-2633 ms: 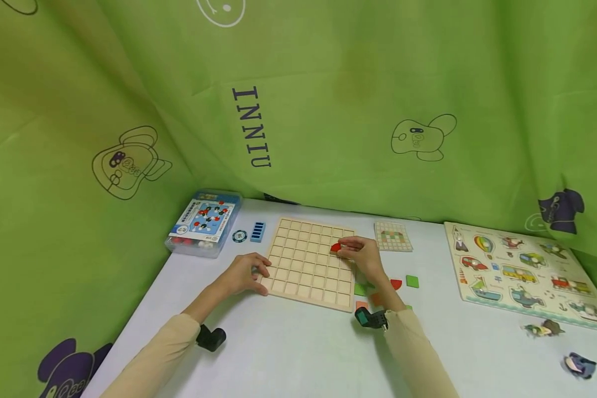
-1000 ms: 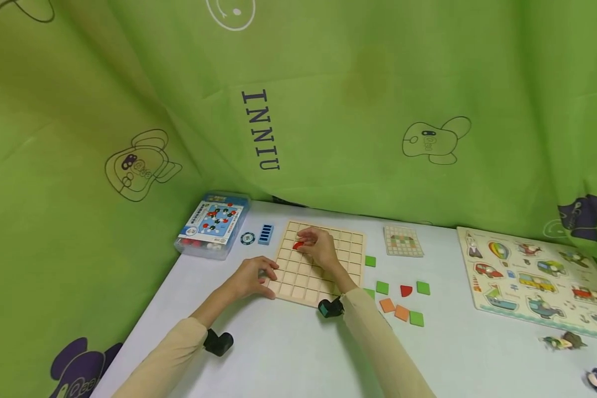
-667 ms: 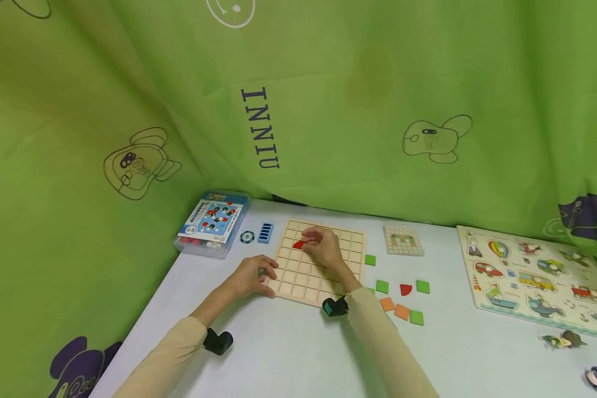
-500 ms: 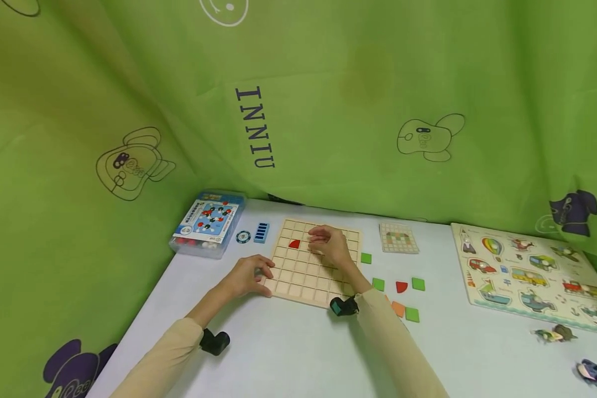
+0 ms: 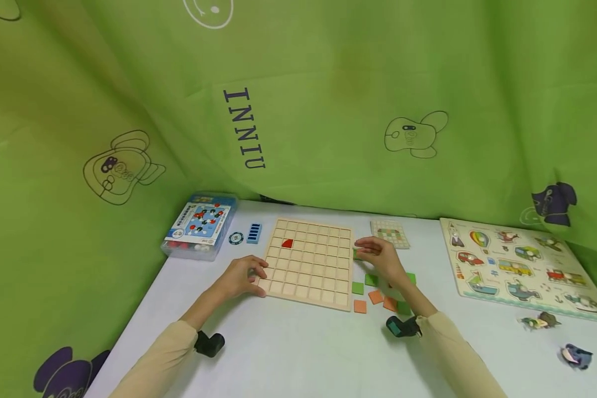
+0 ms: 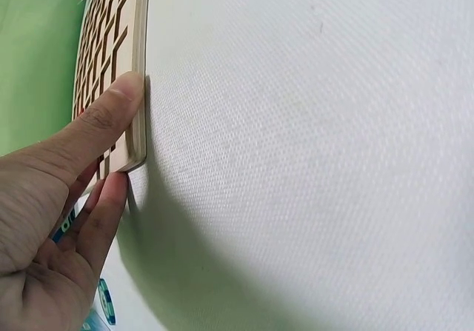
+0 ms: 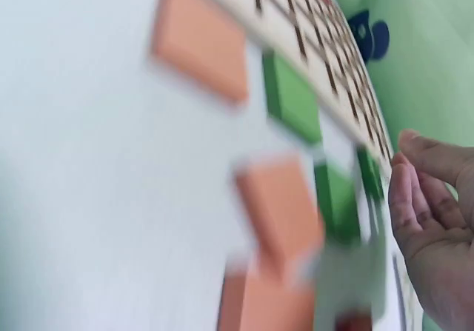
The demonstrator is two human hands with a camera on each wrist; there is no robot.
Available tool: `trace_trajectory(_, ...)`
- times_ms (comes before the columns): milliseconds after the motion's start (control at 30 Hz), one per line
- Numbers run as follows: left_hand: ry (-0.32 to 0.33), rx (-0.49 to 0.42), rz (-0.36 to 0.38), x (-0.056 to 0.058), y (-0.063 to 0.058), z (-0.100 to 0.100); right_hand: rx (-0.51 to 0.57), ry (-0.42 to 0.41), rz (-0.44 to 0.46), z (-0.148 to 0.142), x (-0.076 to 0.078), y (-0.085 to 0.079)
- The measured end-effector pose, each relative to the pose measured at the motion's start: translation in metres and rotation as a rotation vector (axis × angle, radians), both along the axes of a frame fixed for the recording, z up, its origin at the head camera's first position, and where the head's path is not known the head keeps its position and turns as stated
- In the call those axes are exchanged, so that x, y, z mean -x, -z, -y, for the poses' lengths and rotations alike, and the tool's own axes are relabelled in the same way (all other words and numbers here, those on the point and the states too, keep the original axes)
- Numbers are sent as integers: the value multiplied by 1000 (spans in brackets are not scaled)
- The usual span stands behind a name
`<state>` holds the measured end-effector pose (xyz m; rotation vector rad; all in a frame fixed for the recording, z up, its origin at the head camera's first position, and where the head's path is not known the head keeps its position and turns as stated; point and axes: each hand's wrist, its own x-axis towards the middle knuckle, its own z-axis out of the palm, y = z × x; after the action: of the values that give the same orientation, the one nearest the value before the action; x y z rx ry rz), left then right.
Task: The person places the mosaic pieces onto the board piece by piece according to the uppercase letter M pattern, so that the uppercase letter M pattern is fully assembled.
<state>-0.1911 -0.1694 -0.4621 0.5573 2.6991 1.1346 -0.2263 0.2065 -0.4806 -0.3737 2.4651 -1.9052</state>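
A wooden grid board (image 5: 313, 262) lies on the table, with a red quarter-circle tile (image 5: 287, 243) in one of its upper left cells. My left hand (image 5: 240, 277) holds the board's near left corner; in the left wrist view the thumb (image 6: 111, 116) presses one edge and the fingers bend against the adjoining one. Past the board's right edge, my right hand (image 5: 384, 260) hovers with thumb and fingers close together and nothing visible between them. A green square tile (image 5: 356, 254) lies at its fingertips, partly hidden. Below the hand are more green tiles (image 5: 357, 288) and orange tiles (image 5: 360, 306).
Behind the right hand lies a small pattern card (image 5: 389, 234). A picture puzzle board (image 5: 522, 268) and two loose figures fill the right side. Left of the grid board are a boxed molecule kit (image 5: 199, 225), a round chip (image 5: 236, 237) and a blue striped block (image 5: 254, 233).
My right hand carried the red quarter-circle leftward across the board, let it go in an upper left cell, then moved back right past the board's edge. The left hand stayed at the corner.
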Motion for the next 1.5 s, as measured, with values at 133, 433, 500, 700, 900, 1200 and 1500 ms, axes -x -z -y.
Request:
trace_trajectory(133, 3, -9, -28, -2, 1, 2, -41, 18, 3, -27, -12, -1)
trace_trajectory(433, 13, -15, 5, 0, 1, 5, -302, 96, -141, -86, -40, -9)
trace_trajectory(500, 6, -16, 10, 0, 0, 6, -365, 98, -149, -94, -44, -11)
trace_trajectory(700, 18, -39, 18, 2, 0, 6, -408, 59, -53, -109, -56, -9)
trace_trajectory(900, 18, -56, 36, 2, -1, 6, -366, 95, -39, -110, -61, -2)
trace_trajectory(1200, 40, -46, -2, 1, 0, 6, -262, 209, -31, -99, -65, 2)
trace_trajectory(1500, 17, -22, 18, 2, 1, 4, -164, 241, -24, -70, -56, -9)
